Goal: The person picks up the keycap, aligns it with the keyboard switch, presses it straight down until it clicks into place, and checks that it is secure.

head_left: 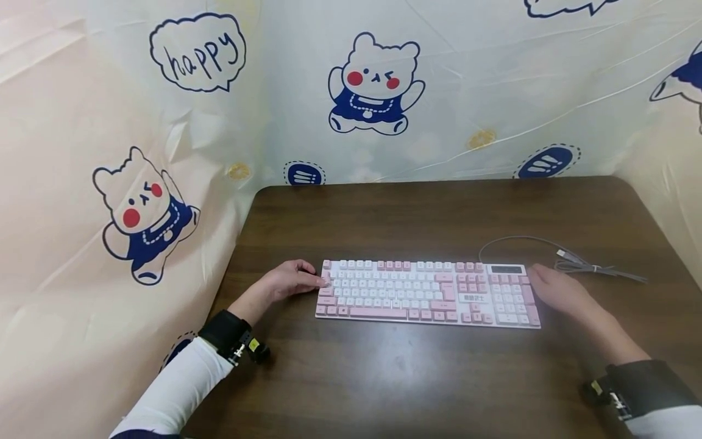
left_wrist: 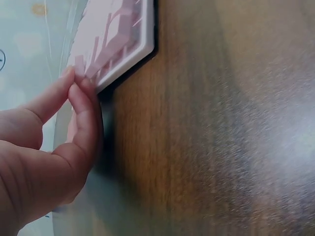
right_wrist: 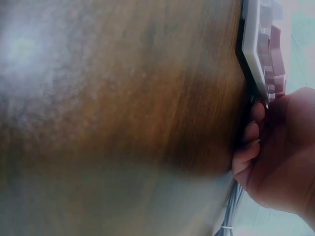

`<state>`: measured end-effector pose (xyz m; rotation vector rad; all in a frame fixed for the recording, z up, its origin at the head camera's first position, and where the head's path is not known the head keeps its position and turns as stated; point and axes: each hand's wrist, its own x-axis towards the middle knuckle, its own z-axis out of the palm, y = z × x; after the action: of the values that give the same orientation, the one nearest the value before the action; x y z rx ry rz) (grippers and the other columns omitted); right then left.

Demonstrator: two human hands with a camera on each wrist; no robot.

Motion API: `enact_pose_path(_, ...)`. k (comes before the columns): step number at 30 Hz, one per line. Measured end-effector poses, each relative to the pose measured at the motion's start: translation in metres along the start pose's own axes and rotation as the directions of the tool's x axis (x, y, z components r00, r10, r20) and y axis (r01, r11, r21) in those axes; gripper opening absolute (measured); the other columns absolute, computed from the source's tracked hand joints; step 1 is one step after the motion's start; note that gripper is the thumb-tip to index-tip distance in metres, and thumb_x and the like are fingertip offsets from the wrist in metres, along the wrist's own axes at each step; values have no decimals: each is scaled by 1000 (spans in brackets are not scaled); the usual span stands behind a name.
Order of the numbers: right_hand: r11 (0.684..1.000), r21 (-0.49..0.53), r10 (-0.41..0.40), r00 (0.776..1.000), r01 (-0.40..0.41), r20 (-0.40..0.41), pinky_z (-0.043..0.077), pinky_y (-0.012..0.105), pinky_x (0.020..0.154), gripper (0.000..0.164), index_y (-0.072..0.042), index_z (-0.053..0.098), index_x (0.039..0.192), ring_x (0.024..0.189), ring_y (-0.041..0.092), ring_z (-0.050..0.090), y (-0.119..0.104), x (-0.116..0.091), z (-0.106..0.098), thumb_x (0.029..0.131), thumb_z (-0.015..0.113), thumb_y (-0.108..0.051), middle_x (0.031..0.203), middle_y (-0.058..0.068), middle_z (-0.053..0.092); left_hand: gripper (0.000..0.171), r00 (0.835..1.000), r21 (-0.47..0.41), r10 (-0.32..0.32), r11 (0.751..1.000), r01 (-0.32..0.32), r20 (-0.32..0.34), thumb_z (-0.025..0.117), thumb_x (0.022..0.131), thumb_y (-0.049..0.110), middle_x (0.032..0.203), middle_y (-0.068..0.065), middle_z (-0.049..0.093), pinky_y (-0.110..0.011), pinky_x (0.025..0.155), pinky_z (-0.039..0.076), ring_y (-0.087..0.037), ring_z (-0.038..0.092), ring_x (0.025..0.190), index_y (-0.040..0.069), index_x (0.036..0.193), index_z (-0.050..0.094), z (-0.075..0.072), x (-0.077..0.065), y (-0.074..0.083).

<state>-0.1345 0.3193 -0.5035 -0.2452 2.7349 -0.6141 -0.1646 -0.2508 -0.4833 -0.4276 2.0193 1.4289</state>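
Observation:
A pink and white keyboard [head_left: 395,313] lies across the middle of the brown table in the head view. At its left end, my left hand [head_left: 287,281] pinches the edge between thumb and fingers; the left wrist view shows the thumb over the pink keys [left_wrist: 118,32]. My right hand [head_left: 560,291] grips the opposite end beside the number keys, its fingers [right_wrist: 251,132] curled at the edge close to the tabletop in the right wrist view. From the head view, most of the right fingers are hidden behind the hand.
A grey cable [head_left: 512,237] curves from the keyboard's back edge to a tied bundle [head_left: 581,267] with a USB plug [head_left: 562,253], behind the right hand. The wooden table [head_left: 411,213] meets a printed cloth [head_left: 471,73] with bear drawings at the back and left.

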Motion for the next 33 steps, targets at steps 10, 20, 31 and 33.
enact_pose_path(10, 1000, -3, 11, 1000, -11, -4, 29, 68, 101, 67, 23, 32, 138, 123, 60, 32, 4, 2, 2, 106, 16, -33, 137, 46, 35, 63, 996, 109, -6, 994, -3, 89, 82, 75, 16, 97, -11, 62, -25, 72, 56, -15, 64, 79, 0, 123, 45, -3, 1, 20)
enact_pose_path(20, 1000, -6, 9, 1000, -9, -14, 31, 69, 99, 66, 21, 34, 138, 122, 60, 35, 5, 3, 4, 106, 16, -34, 135, 45, 39, 56, 992, 384, 96, 915, -122, 87, 82, 75, 28, 93, -11, 67, -30, 70, 52, -23, 61, 77, 7, 117, 50, 2, 0, 28)
enact_pose_path(31, 999, -31, 22, 1000, -23, -16, 32, 69, 98, 66, 21, 33, 138, 121, 60, 35, 4, 2, 3, 106, 17, -34, 136, 44, 38, 54, 993, 293, 80, 951, -102, 88, 81, 77, 23, 92, -8, 61, -27, 68, 58, -17, 62, 76, 2, 117, 51, 3, 1, 21)
enact_pose_path(33, 999, -31, 25, 1000, -25, -16, 32, 69, 98, 67, 20, 34, 138, 121, 60, 35, 4, 1, 3, 105, 16, -35, 136, 44, 38, 53, 993, 296, 77, 950, -100, 88, 80, 78, 23, 93, -9, 60, -29, 70, 58, -18, 61, 78, 2, 117, 51, 4, 0, 20)
